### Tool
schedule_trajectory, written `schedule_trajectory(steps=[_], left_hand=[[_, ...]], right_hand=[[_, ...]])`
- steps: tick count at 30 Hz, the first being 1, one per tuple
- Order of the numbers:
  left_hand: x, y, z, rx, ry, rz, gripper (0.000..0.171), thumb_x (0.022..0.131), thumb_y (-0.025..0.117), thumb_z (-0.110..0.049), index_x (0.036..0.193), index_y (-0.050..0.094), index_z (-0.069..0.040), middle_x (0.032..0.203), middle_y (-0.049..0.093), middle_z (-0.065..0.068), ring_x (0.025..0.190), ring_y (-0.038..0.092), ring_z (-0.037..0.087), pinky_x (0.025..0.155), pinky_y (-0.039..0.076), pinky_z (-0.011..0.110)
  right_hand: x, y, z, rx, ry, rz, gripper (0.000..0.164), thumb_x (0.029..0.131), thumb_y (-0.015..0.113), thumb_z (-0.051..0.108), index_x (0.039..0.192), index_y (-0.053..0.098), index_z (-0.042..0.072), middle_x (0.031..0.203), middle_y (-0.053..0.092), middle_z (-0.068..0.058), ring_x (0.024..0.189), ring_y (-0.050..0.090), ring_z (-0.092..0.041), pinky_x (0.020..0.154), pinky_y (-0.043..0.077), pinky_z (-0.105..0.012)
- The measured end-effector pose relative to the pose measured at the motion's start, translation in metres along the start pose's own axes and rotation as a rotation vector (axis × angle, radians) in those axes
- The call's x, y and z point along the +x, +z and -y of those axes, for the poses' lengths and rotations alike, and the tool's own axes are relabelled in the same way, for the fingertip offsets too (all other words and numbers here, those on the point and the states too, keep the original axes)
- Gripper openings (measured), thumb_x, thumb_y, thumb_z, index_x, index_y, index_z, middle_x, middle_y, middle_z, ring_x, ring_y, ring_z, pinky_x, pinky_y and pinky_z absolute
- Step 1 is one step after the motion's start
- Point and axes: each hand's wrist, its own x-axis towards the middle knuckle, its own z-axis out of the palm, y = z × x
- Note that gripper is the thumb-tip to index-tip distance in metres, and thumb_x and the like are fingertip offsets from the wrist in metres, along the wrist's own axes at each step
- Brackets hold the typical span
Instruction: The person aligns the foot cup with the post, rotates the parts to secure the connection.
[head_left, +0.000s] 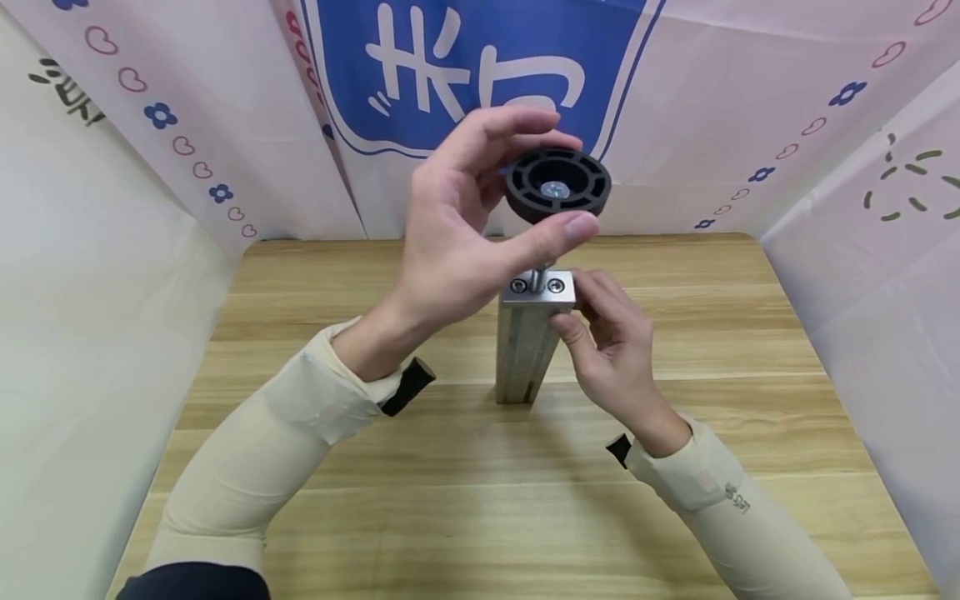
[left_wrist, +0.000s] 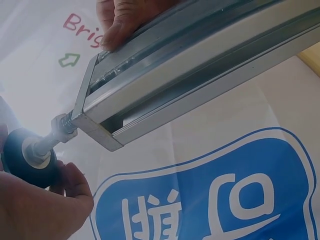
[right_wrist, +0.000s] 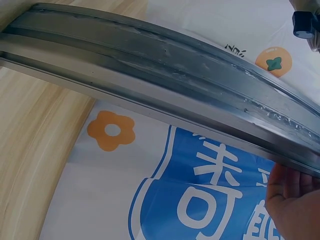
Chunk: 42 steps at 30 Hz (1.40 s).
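An aluminium profile (head_left: 523,354) stands upright on the wooden table, its top capped by a metal end plate (head_left: 537,298) with two visible screws. From that plate rises a threaded stud with a nut (left_wrist: 65,127), carrying a round black levelling foot (head_left: 558,171). My left hand (head_left: 453,233) holds the foot by its rim, thumb on the near side and fingers at the far side. Just below the plate, my right hand (head_left: 618,346) grips the profile between thumb and fingers. The right wrist view shows the profile's grooved side (right_wrist: 150,75), with right-hand fingers at its edge.
The wooden table (head_left: 420,500) spreads around the profile. Behind it hangs a white printed cloth with a blue sign (head_left: 480,50); pale cloth walls (head_left: 97,275) close off both sides. A black wrist-camera piece (head_left: 408,386) sits at the left cuff.
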Motion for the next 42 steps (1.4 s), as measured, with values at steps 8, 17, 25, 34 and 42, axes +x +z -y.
schedule_trajectory(steps=[8, 17, 25, 34, 42], left_hand=[[-0.0011, 0.0009, -0.0015, 0.003, 0.018, 0.012, 0.066, 0.077, 0.082, 0.011, 0.134, 0.049, 0.02, 0.128, 0.066, 0.032, 0.117, 0.07, 0.029, 0.101, 0.059, 0.045], [-0.0044, -0.0003, -0.0021, 0.005, 0.008, -0.018, 0.07, 0.074, 0.083, 0.011, 0.135, 0.049, 0.021, 0.136, 0.056, 0.032, 0.114, 0.067, 0.027, 0.104, 0.057, 0.046], [-0.0029, -0.0028, -0.0033, -0.031, -0.011, -0.008, 0.064, 0.078, 0.079, 0.006, 0.134, 0.049, 0.018, 0.124, 0.067, 0.033, 0.113, 0.072, 0.031, 0.099, 0.06, 0.048], [-0.0049, -0.004, -0.0001, -0.049, -0.045, -0.007, 0.058, 0.087, 0.062, -0.013, 0.134, 0.048, 0.017, 0.129, 0.067, 0.035, 0.113, 0.073, 0.035, 0.097, 0.061, 0.049], [-0.0026, -0.0009, -0.0038, -0.029, -0.029, 0.005, 0.056, 0.085, 0.07, -0.005, 0.133, 0.051, 0.016, 0.126, 0.07, 0.031, 0.112, 0.073, 0.033, 0.095, 0.061, 0.046]], right_hand=[[-0.0008, 0.0002, -0.0001, 0.01, -0.004, 0.0, 0.055, 0.099, 0.07, 0.023, 0.131, 0.06, -0.02, 0.114, 0.066, 0.002, 0.098, 0.062, -0.012, 0.087, 0.055, -0.021], [-0.0002, 0.0004, 0.0003, 0.0, 0.0, 0.004, 0.051, 0.1, 0.07, 0.02, 0.131, 0.061, -0.02, 0.114, 0.066, 0.002, 0.098, 0.061, -0.012, 0.087, 0.055, -0.022], [-0.0004, 0.0005, 0.0009, 0.003, 0.002, 0.003, 0.05, 0.1, 0.07, 0.018, 0.13, 0.06, -0.021, 0.115, 0.066, 0.002, 0.099, 0.062, -0.012, 0.088, 0.055, -0.022], [0.0002, 0.0014, 0.0014, 0.012, 0.0, -0.003, 0.05, 0.099, 0.07, 0.018, 0.127, 0.06, -0.023, 0.113, 0.066, 0.003, 0.097, 0.063, -0.011, 0.087, 0.056, -0.021], [-0.0005, 0.0001, -0.0001, 0.037, -0.021, 0.003, 0.05, 0.098, 0.07, 0.016, 0.128, 0.06, -0.023, 0.114, 0.067, 0.004, 0.098, 0.063, -0.009, 0.089, 0.056, -0.021]])
